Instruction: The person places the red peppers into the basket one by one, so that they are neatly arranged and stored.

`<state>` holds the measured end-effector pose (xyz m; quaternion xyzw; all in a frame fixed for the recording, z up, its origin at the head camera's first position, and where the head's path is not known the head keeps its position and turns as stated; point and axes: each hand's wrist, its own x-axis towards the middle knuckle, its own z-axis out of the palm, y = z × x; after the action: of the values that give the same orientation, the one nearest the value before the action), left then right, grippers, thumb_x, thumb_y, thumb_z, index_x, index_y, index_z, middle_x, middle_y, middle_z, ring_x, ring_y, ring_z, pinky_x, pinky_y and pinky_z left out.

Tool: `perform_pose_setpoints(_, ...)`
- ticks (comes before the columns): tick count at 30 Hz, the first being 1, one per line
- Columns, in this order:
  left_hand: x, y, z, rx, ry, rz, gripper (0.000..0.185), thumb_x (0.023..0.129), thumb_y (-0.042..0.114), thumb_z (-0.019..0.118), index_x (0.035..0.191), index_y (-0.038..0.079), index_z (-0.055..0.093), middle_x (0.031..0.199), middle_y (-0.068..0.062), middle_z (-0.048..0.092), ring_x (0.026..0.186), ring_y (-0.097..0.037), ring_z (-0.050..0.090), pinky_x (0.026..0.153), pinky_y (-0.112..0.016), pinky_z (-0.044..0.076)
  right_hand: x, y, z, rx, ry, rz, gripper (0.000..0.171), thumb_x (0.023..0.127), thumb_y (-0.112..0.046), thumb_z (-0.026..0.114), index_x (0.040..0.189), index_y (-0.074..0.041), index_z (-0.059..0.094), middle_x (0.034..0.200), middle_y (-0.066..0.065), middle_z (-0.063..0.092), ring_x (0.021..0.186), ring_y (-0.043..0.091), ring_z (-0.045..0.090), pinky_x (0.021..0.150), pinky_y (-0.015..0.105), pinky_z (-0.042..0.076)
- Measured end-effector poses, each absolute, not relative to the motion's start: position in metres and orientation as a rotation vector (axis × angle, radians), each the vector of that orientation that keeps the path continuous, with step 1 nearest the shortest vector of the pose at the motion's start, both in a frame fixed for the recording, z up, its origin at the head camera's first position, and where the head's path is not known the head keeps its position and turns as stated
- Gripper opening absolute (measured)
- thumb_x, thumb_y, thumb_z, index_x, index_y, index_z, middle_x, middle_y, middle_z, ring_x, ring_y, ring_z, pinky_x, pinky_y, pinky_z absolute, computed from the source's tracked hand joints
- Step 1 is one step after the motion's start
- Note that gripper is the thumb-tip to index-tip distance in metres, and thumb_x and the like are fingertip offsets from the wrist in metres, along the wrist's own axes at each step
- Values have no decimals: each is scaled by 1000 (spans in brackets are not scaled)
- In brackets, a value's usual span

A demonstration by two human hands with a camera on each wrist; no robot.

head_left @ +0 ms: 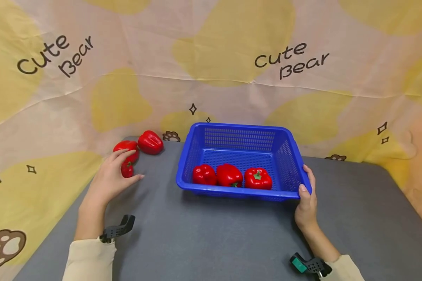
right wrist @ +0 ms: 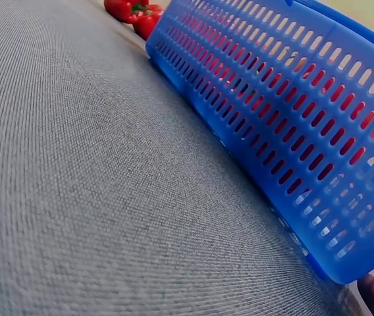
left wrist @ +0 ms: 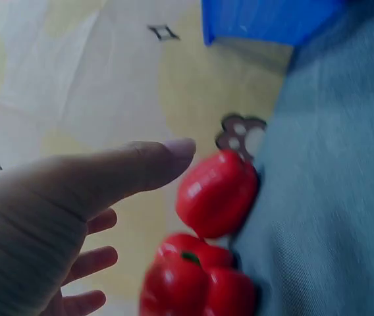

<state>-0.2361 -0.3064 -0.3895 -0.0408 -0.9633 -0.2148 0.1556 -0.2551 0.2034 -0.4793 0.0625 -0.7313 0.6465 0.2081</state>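
Reaching with spread, relaxed fingers, the left hand is about to take a red pepper, while the right hand grips the blue basket; closing around the pepper seems next.

Head view: the scene is seen from above and behind, facing forward and down; the whole desk is taken in from mid distance.
Left wrist view: set very close, low; loose peppers fill the lower centre.
Right wrist view: held near desk level, the blue basket wall at right.
Shared: basket and loose peppers are seen in all three views.
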Motion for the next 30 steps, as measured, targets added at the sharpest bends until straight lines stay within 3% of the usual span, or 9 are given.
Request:
perform_pose_setpoints(7, -241, -319, -397, -83, -2890, -622, 82, 76, 20, 85, 147, 2, 47, 153, -29, 38, 137, -54, 36, 100, -74, 44, -256, 207, -477, 159, -2064, 1776, 58, 100, -31, 31, 158, -26, 31, 158, 3, 38, 130, 9, 44, 102, 16, 38)
perform_pose_setpoints(17, -246, -332, -403, -93, -2817, -649, 67, 78, 17, 83, 138, 3, 57, 139, -29, 54, 126, -51, 45, 99, -70, 42, -259, 210, -472, 165, -2034, 1777, 58, 100, -30, 32, 158, -25, 33, 154, 0, 42, 127, 9, 46, 101, 16, 38)
perform_pose_setpoints(24, -247, -333, -415, -90, -2785, -734, 58, 78, 13, 81, 132, 4, 62, 142, -28, 52, 135, -56, 36, 106, -78, 29, -258, 210, -473, 171, -2048, 1770, 58, 100, -31, 31, 158, -26, 32, 155, 2, 40, 128, 9, 45, 102, 16, 37)
perform_pose_setpoints(30, -239, -343, -418, -93, -2849, -735, 64, 80, 20, 83, 137, 3, 58, 140, -28, 52, 126, -50, 46, 95, -70, 48, -255, 205, -479, 167, -2076, 1780, 59, 99, -31, 30, 159, -27, 30, 158, 3, 37, 130, 9, 43, 103, 16, 37)
